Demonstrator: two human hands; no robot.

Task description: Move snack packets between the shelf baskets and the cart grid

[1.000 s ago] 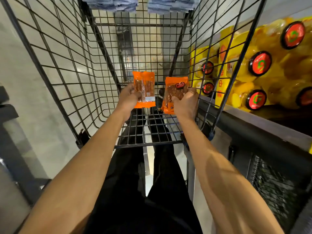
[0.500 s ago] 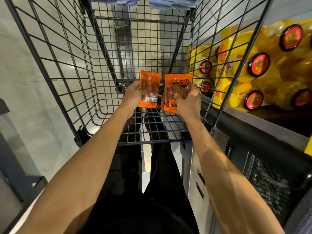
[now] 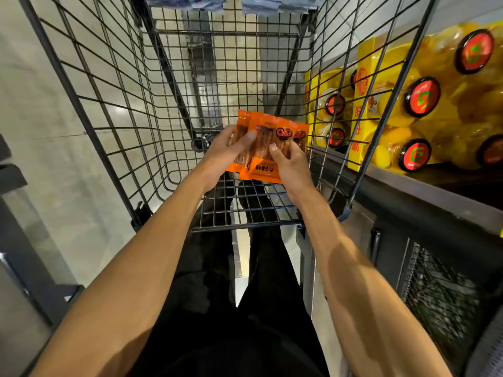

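Your left hand point(image 3: 227, 152) and right hand point(image 3: 292, 170) both pinch the overlapped snack packets point(image 3: 272, 137) at 12 o'clock, above the cart grid point(image 3: 245, 210). The stacking seems done; next, lay them down flat.

Left hand point(image 3: 221, 156), right hand point(image 3: 292, 170), fingers point(image 3: 245, 137) curled

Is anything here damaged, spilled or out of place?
Nothing stands out. The left hand and right hand hold overlapping orange snack packets, which look intact, over the wire cart. The yellow bottles beside it are stacked neatly.
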